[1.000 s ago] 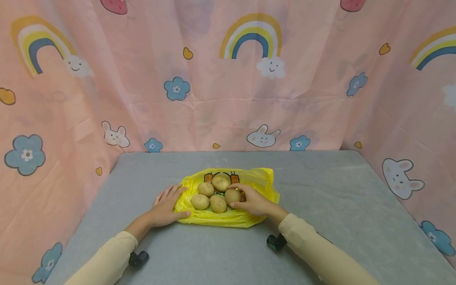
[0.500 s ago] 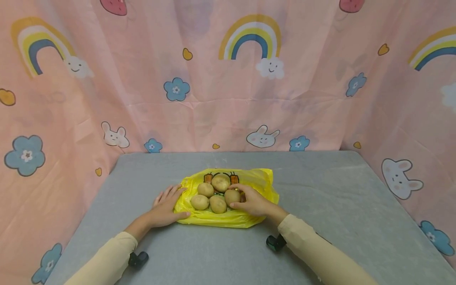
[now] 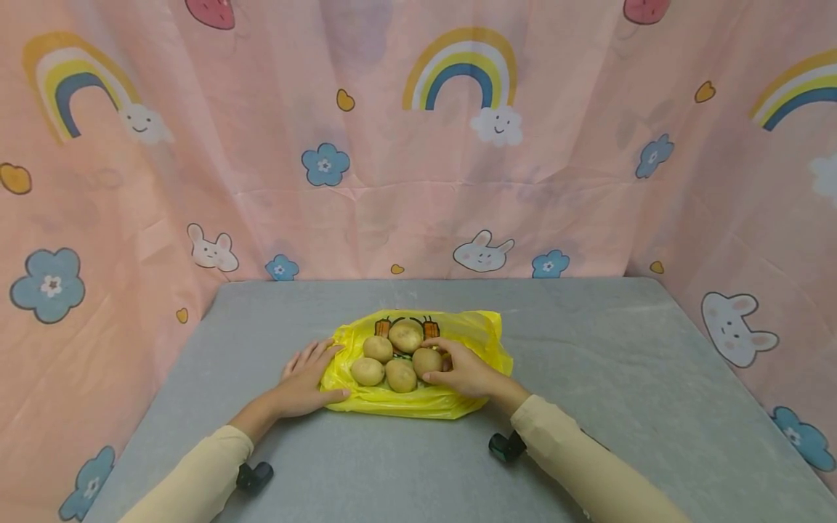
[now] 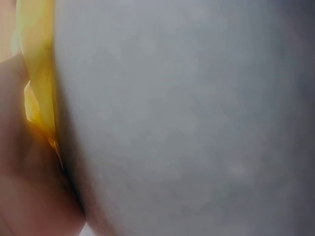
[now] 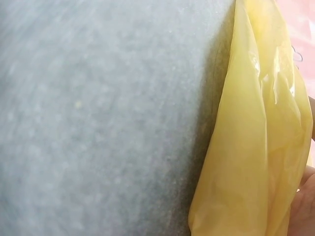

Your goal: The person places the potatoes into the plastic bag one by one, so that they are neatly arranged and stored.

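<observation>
A yellow plastic bag (image 3: 471, 327) with a printed cartoon lies flat on the grey table, and several potatoes (image 3: 401, 375) sit grouped on it. My left hand (image 3: 302, 383) rests on the bag's left end with fingers spread, apart from the potatoes. On the right, my right hand (image 3: 466, 368) holds the rightmost potato (image 3: 427, 362), thumb and fingers around its side. Part of another round thing shows behind those fingers, mostly hidden. Yellow plastic (image 4: 40, 59) and part of a hand line the left wrist view's left edge. In the right wrist view the bag (image 5: 246, 147) covers most of the hand.
The grey table (image 3: 621, 378) extends around the bag on all sides. A pink curtain (image 3: 392, 218) printed with rainbows, flowers and rabbits hangs behind the table and along both sides. A dark wrist camera (image 3: 255, 476) sits under the left forearm, another (image 3: 506, 446) under the right.
</observation>
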The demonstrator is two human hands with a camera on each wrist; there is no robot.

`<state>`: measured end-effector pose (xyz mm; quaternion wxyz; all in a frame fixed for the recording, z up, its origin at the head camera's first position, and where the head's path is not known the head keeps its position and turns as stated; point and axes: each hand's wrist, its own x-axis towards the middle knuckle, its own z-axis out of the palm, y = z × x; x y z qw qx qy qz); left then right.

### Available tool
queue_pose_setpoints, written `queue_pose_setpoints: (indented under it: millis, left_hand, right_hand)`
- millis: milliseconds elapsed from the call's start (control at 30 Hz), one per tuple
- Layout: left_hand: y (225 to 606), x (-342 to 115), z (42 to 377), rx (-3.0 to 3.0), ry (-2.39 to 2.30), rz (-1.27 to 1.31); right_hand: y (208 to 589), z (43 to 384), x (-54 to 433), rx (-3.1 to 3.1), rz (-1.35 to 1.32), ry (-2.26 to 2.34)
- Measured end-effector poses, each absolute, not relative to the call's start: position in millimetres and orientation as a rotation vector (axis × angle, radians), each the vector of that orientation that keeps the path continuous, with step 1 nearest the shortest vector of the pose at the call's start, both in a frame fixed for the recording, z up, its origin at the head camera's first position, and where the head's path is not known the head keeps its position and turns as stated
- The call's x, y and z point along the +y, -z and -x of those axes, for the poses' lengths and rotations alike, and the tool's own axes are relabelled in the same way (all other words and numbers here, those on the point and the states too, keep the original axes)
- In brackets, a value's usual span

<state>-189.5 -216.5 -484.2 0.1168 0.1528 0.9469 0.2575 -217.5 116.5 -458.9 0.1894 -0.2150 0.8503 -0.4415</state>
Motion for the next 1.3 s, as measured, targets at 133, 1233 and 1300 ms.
queue_pose_setpoints:
  millis: [133,1233,1300]
  left_hand:
    - [483.9,-216.2,189.7,2.768,-0.745,-0.440]
    - [482.0,-215.6,188.9,2.767,-0.754,-0.434]
    - [483.1,-215.8,188.9,2.768,-0.756,-0.441]
  right_hand:
    - [459.4,217.5,116.9,2.387,0.595,1.247]
    - [459.1,217.4,118.7,2.374,0.625,1.285]
    - [458.0,217.0,118.3,2.377,0.620,1.281]
